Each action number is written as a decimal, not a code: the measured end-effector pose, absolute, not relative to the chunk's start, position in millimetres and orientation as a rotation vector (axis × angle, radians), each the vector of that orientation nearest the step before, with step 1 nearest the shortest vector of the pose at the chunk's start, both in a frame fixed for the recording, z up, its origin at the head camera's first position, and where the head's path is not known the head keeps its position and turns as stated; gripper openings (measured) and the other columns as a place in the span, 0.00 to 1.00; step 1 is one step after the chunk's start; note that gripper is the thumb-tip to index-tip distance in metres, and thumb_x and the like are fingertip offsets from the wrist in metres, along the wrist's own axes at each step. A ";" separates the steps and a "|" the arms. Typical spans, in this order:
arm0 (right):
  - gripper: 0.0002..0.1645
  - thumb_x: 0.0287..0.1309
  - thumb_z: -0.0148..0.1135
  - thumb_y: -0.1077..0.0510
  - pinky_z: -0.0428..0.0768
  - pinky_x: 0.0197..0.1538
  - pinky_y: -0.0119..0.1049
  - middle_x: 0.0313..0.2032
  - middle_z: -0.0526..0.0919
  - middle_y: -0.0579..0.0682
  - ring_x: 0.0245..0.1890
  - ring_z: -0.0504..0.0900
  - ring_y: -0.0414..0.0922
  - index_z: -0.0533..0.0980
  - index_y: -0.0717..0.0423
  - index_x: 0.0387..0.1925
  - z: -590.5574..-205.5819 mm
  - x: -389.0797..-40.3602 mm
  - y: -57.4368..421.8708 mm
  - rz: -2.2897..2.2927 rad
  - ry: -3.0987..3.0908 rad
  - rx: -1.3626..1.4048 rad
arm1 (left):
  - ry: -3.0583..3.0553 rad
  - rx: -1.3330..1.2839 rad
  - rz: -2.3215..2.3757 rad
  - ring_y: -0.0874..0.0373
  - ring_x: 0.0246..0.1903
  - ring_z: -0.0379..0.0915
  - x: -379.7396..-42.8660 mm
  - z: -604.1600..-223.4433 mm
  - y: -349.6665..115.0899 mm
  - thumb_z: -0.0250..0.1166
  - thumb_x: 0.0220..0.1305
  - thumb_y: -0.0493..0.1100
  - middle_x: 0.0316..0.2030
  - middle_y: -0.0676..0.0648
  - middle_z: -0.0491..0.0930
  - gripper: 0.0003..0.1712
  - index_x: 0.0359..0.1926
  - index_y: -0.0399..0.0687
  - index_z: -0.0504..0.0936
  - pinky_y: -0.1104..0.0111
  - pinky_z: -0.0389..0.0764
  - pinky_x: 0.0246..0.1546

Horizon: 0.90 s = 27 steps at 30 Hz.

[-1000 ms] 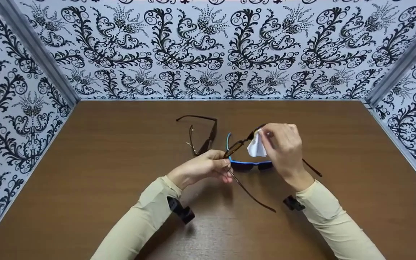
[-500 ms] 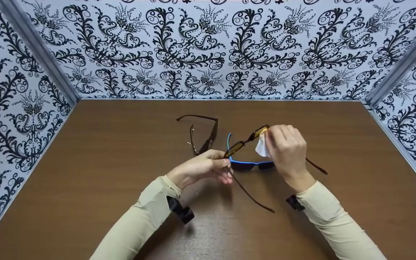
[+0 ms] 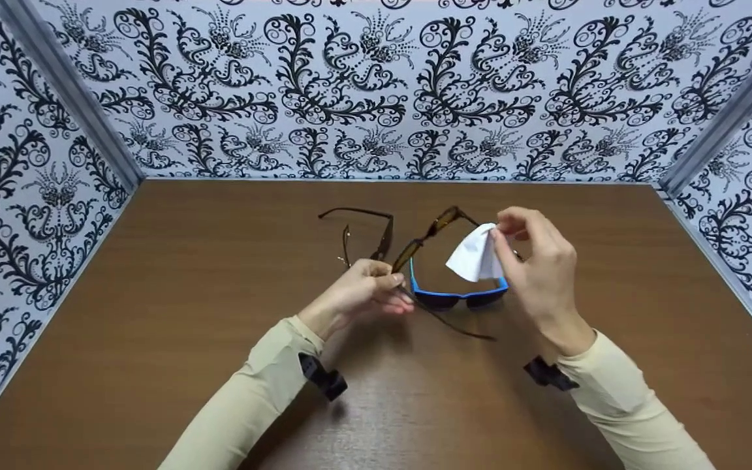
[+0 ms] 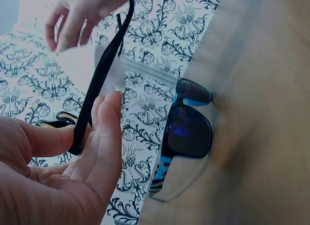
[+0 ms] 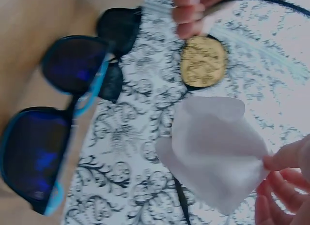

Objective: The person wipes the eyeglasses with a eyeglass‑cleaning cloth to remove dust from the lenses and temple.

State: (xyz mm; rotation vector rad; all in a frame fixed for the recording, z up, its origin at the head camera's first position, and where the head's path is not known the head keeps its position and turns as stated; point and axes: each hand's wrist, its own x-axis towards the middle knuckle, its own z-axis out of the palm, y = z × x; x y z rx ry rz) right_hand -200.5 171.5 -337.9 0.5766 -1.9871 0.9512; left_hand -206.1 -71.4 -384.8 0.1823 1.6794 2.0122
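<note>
Between thumb and fingers, my left hand [image 3: 360,290] pinches a pair of yellow-lensed glasses [image 3: 444,220] near a hinge, holding them above the table with the temples spread. My right hand [image 3: 539,274] pinches a white cloth [image 3: 474,254] by its upper edge, and it hangs down beside the glasses. In the right wrist view the cloth [image 5: 218,147] covers one lens, while the other yellow lens [image 5: 203,62] shows; whether cloth and lens touch I cannot tell. Below the hands lie blue-framed sunglasses [image 3: 461,297] with dark lenses.
Dark brown sunglasses [image 3: 384,241] stand on the wooden table [image 3: 219,248], just behind my left hand. Patterned black-and-white walls [image 3: 376,91] enclose the back and both sides. A black wrist camera [image 3: 324,376] sits on each sleeve.
My right hand has drawn the cloth off the lens and shifted right and toward me. The left hand has moved slightly up and left, tilting the glasses so their far end is raised.
</note>
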 end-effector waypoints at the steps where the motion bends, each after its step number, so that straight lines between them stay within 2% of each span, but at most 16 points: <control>1: 0.13 0.49 0.67 0.75 0.74 0.40 0.25 0.30 0.82 0.55 0.32 0.79 0.45 0.79 0.66 0.39 -332.6 -198.7 173.8 0.968 -1.994 0.586 | 1.687 0.173 2.008 0.52 0.26 0.83 -206.2 -384.6 -73.4 0.52 0.71 0.32 0.24 0.39 0.82 0.07 0.37 0.28 0.72 0.54 0.81 0.43; 4: 0.15 0.50 0.66 0.76 0.75 0.41 0.25 0.32 0.83 0.57 0.34 0.79 0.42 0.81 0.67 0.41 -316.6 -194.9 184.9 1.039 -2.009 0.606 | 1.712 0.163 1.992 0.50 0.28 0.83 -206.4 -384.1 -79.8 0.52 0.71 0.32 0.25 0.38 0.82 0.07 0.35 0.31 0.72 0.52 0.79 0.44; 7: 0.12 0.51 0.64 0.76 0.77 0.42 0.25 0.34 0.83 0.57 0.34 0.79 0.38 0.82 0.69 0.40 -302.6 -192.6 199.6 1.145 -2.025 0.590 | 1.725 0.162 1.988 0.50 0.28 0.83 -206.6 -383.4 -86.5 0.52 0.71 0.32 0.27 0.35 0.82 0.07 0.35 0.31 0.72 0.51 0.79 0.45; 11: 0.09 0.54 0.62 0.75 0.79 0.43 0.27 0.37 0.82 0.55 0.35 0.80 0.41 0.81 0.71 0.39 -293.6 -191.2 215.9 1.297 -2.039 0.502 | 1.738 0.163 1.983 0.50 0.28 0.83 -206.3 -381.5 -95.0 0.51 0.72 0.32 0.28 0.35 0.82 0.07 0.37 0.29 0.71 0.52 0.80 0.44; 14: 0.09 0.55 0.62 0.74 0.79 0.43 0.26 0.38 0.81 0.54 0.37 0.80 0.42 0.81 0.70 0.40 -296.4 -191.3 223.7 1.317 -2.066 0.442 | 1.742 0.153 1.988 0.49 0.28 0.83 -206.1 -380.1 -100.0 0.49 0.72 0.33 0.28 0.35 0.82 0.08 0.36 0.31 0.71 0.55 0.81 0.41; 17: 0.10 0.55 0.62 0.75 0.78 0.42 0.23 0.40 0.82 0.56 0.37 0.79 0.37 0.81 0.69 0.40 -307.7 -191.9 228.7 1.213 -2.149 0.460 | 1.744 0.127 2.003 0.48 0.29 0.83 -205.9 -379.2 -103.7 0.49 0.73 0.33 0.29 0.34 0.82 0.09 0.35 0.32 0.71 0.58 0.83 0.38; 21: 0.12 0.53 0.62 0.77 0.76 0.38 0.19 0.38 0.84 0.58 0.34 0.79 0.32 0.80 0.69 0.40 -327.3 -190.5 230.3 1.059 -2.256 0.526 | 1.750 0.113 2.019 0.46 0.30 0.83 -206.5 -378.0 -106.5 0.48 0.73 0.33 0.30 0.32 0.82 0.09 0.37 0.28 0.70 0.59 0.83 0.37; 27: 0.11 0.54 0.62 0.76 0.74 0.35 0.16 0.35 0.85 0.57 0.32 0.84 0.47 0.79 0.65 0.39 -345.0 -187.1 222.8 0.968 -2.368 0.587 | 1.743 0.141 2.029 0.44 0.32 0.83 -208.0 -377.8 -105.9 0.48 0.73 0.33 0.29 0.35 0.83 0.08 0.37 0.29 0.68 0.55 0.81 0.42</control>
